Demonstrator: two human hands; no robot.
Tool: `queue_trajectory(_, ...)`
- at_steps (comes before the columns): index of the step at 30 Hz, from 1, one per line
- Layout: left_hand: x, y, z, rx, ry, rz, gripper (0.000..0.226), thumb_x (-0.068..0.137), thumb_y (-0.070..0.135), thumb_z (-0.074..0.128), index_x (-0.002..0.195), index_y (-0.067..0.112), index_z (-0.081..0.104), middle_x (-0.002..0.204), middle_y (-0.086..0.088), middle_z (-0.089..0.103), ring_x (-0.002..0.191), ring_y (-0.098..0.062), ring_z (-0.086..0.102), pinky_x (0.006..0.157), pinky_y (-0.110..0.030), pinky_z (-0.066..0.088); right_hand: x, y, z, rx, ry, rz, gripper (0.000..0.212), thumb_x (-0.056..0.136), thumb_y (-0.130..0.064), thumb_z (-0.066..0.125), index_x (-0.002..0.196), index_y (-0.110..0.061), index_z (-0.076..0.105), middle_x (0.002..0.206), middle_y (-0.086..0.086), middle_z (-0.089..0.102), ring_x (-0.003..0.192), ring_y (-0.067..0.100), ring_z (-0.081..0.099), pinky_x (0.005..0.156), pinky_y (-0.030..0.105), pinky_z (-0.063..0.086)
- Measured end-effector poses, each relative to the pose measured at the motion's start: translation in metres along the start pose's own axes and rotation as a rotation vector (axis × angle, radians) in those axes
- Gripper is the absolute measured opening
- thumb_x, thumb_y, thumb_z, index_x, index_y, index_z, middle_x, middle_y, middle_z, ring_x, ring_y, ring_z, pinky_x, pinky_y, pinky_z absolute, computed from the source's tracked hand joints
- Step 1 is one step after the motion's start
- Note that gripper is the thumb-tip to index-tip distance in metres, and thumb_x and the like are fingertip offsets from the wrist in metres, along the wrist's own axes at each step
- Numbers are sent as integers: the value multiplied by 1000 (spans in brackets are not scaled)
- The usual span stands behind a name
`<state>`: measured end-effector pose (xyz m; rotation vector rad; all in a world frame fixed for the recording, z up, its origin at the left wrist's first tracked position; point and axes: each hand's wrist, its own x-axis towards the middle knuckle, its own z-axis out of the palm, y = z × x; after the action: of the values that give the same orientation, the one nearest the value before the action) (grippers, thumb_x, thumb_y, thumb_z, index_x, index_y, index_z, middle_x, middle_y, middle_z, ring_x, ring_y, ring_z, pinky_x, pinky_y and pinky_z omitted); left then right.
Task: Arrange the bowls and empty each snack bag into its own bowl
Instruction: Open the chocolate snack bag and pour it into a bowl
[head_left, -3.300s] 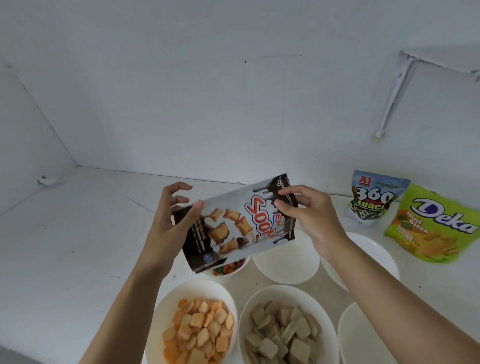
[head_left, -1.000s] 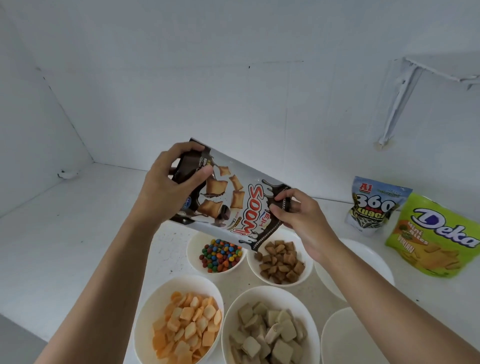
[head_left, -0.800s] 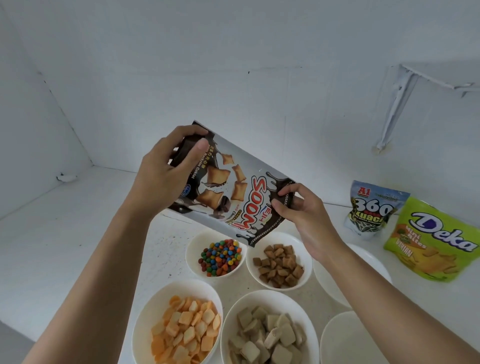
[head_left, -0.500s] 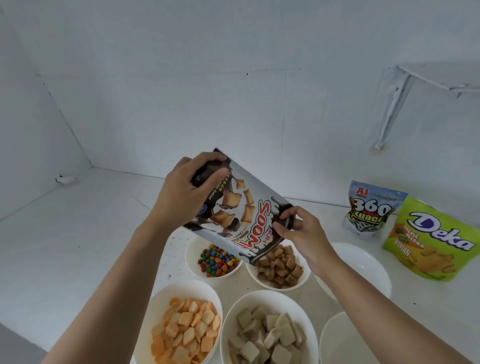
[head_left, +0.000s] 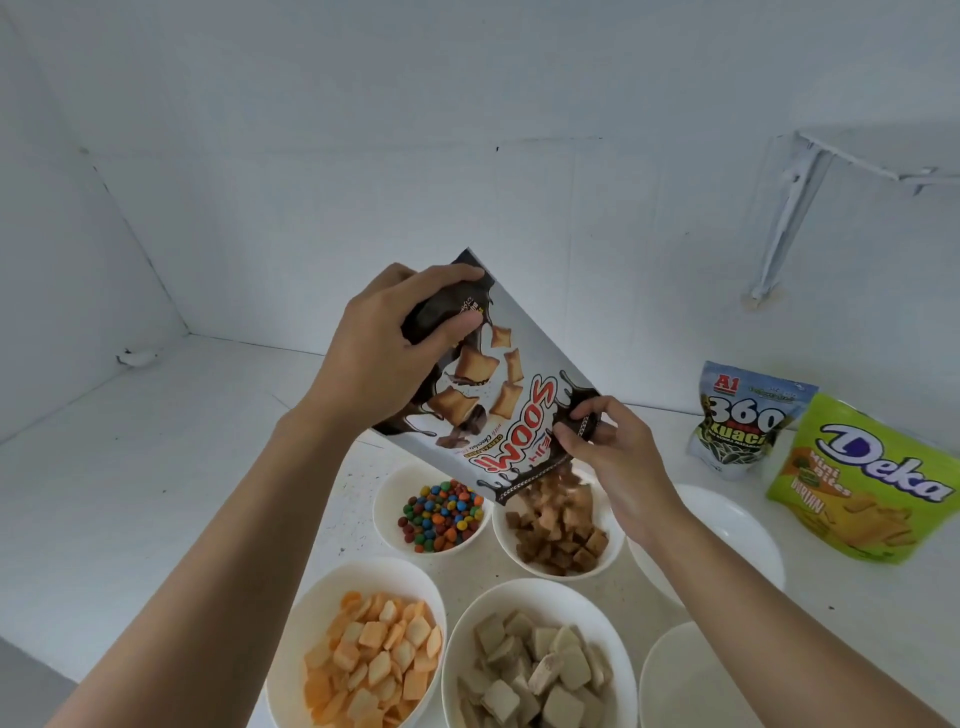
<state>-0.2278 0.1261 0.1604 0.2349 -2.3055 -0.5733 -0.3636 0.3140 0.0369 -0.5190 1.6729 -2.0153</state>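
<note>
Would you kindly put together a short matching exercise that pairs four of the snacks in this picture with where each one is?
Things:
1. Soom bag
2. Deka bag
3. coloured candies
4. orange crackers

Places:
A. in the nearest left bowl
B. at the far right
C. tilted in the air, spilling pieces
D. in the far left bowl

Pairs: 1-C, 2-B, 3-D, 4-A

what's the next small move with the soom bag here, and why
Probably lift the left hand a touch to steepen the Soom bag. It is mouth-down over the bowl of brown pieces, and pieces are dropping from its mouth, where the right hand pinches it, so more likely remain inside.
</note>
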Motion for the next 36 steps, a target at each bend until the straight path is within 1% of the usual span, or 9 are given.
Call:
queue_trajectory(3,5,2,-3,15,-3,20,36,96,38,63,132,38,60,112,2,60,102,-15,60,81,-25,60,1,0,2,-12,-9,0,19,89,-3,72,97,-12,58,99,10,79,93,23,76,78,28,56)
queue_trajectory(7,1,-2,5,31,-26,14,37,96,38,63,133,36,61,111,2,59,100,-15,61,79,-25,59,1,10,-1,-45,5,28,20,88,-3,74,97,-12,58,100,10,78,92,22,76,74,24,55)
queue_trajectory(12,-12,-9,21,20,-172,-25,47,95,34,67,140,38,54,115,2,55,106,-16,59,78,-19,58,0,27,-9,-38,22,92,20,88,-2,73,96,-12,57,97,10,79,96,27,75,74,29,57)
queue_trajectory(16,-3,0,7,-19,-38,26,44,91,28,73,134,31,63,116,1,64,105,-14,63,82,-23,60,8,14,-13,165,-65,52,22,87,2,71,94,-11,55,110,18,76,111,33,70,98,42,52)
queue_trajectory(19,4,7,-7,-71,1,70,48,87,27,78,133,27,65,121,3,70,110,-12,66,90,-30,60,14,-3,-14,266,-102,-18,23,85,5,70,91,-11,55,111,20,74,108,30,71,97,42,53)
queue_trajectory(24,-3,0,-22,-258,-366,-34,83,78,23,86,148,38,44,136,10,58,115,-9,65,77,-24,62,16,-2,-20,220,-67,-18,22,87,9,67,93,-9,56,106,21,75,100,29,72,94,43,55)
queue_trajectory(26,-12,-7,-18,-276,-450,-67,86,80,16,84,149,42,40,139,11,53,115,-11,66,73,-23,62,13,8,-21,159,-51,16,21,87,8,68,93,-8,57,104,22,76,100,33,72,95,44,55)
queue_trajectory(30,-22,-17,0,-216,-353,-67,67,86,8,78,138,41,53,133,10,60,111,-13,68,75,-22,62,10,21,-20,25,-27,58,20,86,5,72,94,-9,58,97,17,78,100,35,73,87,39,57)
queue_trajectory(36,-26,-17,7,-76,-159,-4,47,91,14,73,132,35,62,125,11,66,110,-13,66,84,-20,60,17,5,-27,147,-23,-36,22,87,7,69,95,-10,57,105,19,76,99,32,74,88,40,59)
